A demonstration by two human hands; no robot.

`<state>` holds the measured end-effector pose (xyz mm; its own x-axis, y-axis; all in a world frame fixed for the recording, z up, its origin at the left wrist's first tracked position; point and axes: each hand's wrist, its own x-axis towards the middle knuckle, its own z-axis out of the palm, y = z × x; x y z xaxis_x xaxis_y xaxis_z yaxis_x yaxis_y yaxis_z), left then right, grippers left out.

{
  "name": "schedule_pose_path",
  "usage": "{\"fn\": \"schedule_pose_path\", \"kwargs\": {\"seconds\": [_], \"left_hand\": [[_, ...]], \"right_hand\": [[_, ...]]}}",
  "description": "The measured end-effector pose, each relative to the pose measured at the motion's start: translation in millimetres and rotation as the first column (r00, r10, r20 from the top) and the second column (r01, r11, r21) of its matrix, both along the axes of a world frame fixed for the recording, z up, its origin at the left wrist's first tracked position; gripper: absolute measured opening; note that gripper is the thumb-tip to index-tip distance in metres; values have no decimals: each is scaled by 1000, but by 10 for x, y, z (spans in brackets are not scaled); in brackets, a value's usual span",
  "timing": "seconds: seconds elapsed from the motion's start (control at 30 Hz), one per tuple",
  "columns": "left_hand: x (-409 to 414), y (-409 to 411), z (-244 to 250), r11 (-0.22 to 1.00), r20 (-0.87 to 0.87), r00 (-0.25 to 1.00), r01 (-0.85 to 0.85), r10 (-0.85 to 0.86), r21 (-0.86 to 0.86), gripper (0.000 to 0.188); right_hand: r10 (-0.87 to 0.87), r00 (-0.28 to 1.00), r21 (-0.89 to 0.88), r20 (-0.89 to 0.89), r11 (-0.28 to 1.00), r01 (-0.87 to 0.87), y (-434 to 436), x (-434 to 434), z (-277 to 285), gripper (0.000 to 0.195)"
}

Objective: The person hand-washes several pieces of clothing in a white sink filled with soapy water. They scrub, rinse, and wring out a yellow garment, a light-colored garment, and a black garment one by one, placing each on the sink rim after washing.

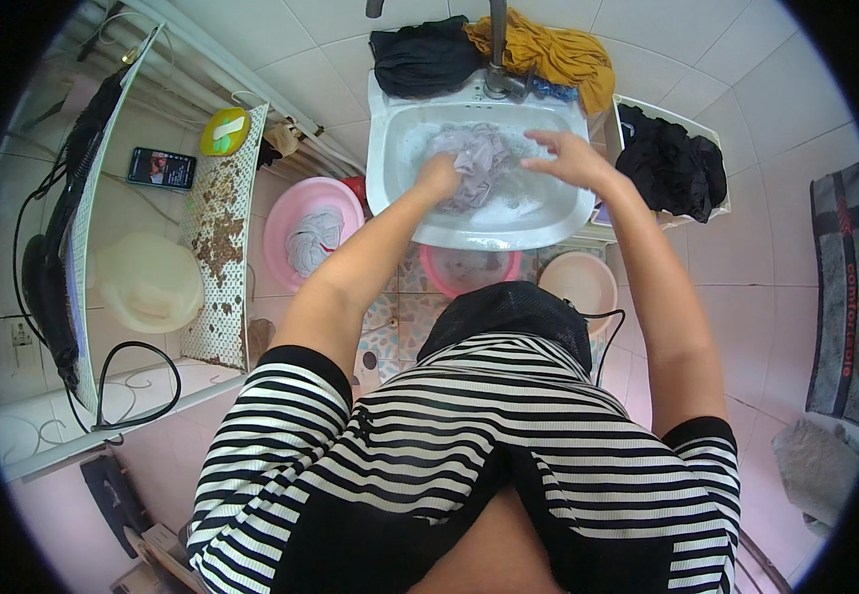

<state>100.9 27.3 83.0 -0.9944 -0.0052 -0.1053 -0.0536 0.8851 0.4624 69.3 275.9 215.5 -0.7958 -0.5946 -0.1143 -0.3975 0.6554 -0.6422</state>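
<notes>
A wet, pale lilac-grey cloth (483, 160) lies bunched in a white washbasin (503, 239) that holds soapy water with patches of foam. My left hand (440, 178) grips the cloth at its left side, its fingertips partly hidden in the folds. Above the water on the basin's right side, my right hand (564, 160) is held apart from the cloth, fingers spread and nothing in them. The tap (498, 70) rises from the back of the basin.
Dark cloth (425, 56) and mustard cloth (555, 56) lie behind the basin. A crate (722, 200) of black clothes stands right. A pink tub (273, 237) with grey cloth sits lower left. Below are a pink-rimmed basin (429, 271) and a pale bucket (611, 289). A rusty shelf (214, 252) holds a phone (162, 168).
</notes>
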Motion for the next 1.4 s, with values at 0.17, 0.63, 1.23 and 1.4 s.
{"fn": "schedule_pose_path", "kwargs": {"seconds": [0.17, 0.63, 1.23, 1.4], "left_hand": [[-196, 114, 1134, 894, -258, 937, -105, 236, 435, 27], [-137, 405, 4180, 102, -615, 789, 612, -1, 785, 24], [-394, -352, -30, 965, -145, 963, -204, 229, 164, 72], [-235, 56, -373, 922, -49, 992, 89, -115, -377, 60]], "right_hand": [[-95, 995, -50, 25, 994, 96, 339, 63, -425, 66], [-199, 971, -623, -133, 779, 74, -607, -358, -36, 84], [-442, 847, -67, -295, 894, 443, -603, -240, -1426, 38], [-254, 918, 305, -304, 887, 346, -672, -86, -1724, 35]]}}
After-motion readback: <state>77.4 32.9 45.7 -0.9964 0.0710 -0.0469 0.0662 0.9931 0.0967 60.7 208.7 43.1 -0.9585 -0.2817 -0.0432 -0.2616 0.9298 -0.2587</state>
